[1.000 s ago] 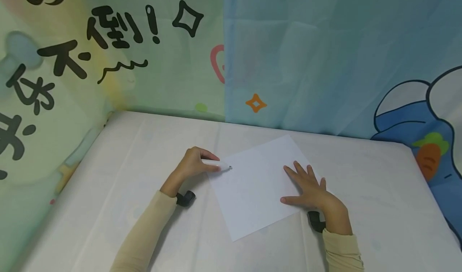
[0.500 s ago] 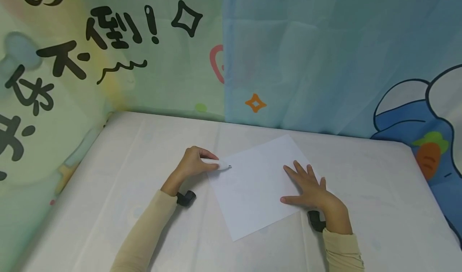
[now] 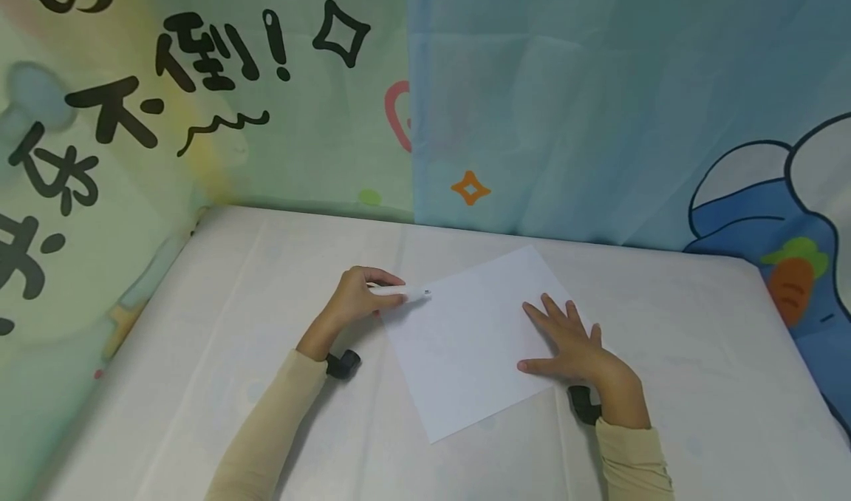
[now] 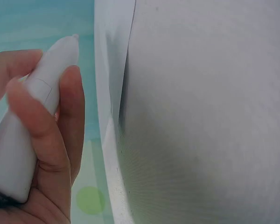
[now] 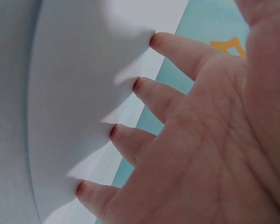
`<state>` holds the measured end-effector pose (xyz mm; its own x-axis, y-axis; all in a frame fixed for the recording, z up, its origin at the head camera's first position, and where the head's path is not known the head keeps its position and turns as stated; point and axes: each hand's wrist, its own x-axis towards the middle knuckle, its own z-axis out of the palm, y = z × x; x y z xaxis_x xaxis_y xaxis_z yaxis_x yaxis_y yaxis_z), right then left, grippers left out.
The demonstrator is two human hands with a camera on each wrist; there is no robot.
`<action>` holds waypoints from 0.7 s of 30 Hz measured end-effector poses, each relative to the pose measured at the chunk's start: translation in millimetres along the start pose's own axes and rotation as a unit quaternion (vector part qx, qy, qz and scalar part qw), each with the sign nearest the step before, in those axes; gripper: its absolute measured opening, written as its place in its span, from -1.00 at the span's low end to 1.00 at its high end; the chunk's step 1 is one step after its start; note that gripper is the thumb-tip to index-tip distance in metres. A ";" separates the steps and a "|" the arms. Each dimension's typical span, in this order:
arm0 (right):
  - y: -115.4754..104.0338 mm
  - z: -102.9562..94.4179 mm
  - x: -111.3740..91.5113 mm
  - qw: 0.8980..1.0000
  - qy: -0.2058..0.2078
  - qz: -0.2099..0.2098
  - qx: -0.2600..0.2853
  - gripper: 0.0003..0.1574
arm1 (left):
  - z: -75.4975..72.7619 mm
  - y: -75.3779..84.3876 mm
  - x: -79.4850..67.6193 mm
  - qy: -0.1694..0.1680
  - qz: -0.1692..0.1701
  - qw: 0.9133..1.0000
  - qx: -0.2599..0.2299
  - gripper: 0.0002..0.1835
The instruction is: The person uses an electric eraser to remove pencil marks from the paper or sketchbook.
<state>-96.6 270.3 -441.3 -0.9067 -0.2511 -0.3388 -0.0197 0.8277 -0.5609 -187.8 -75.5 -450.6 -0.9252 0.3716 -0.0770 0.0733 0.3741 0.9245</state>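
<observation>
My left hand (image 3: 351,298) grips a thick white pen-shaped tool (image 4: 56,63), thumb and fingers curled round its body. It tapers to a small tip that points right, over the left corner of a white sheet of paper (image 3: 465,353). A shadow falls on the paper below the tip. My right hand (image 3: 572,349) lies spread over the paper's right side. In the right wrist view its fingertips (image 5: 115,131) press on the sheet.
The paper lies turned at an angle on a white-covered table (image 3: 299,427). A printed curtain (image 3: 565,102) in green and blue hangs along the back edge and left side. A black wrist camera (image 3: 342,365) sits under each wrist.
My left hand has tilted the white pen-shaped tool, and its tip has moved up and away from the paper's surface. The right hand and paper have stayed in place.
</observation>
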 end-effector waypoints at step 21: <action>-2.0 -0.3 -0.9 1.000 0.005 -0.003 -0.001 0.28 | -1.7 -2.4 -2.0 0.069 -0.010 0.997 0.035 -0.71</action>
<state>-95.9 269.0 -439.7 -0.9110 -0.2506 -0.3277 -0.0253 0.8268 -0.5620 -186.7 -78.5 -452.0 -0.9688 0.2448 -0.0392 0.0752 0.4409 0.8944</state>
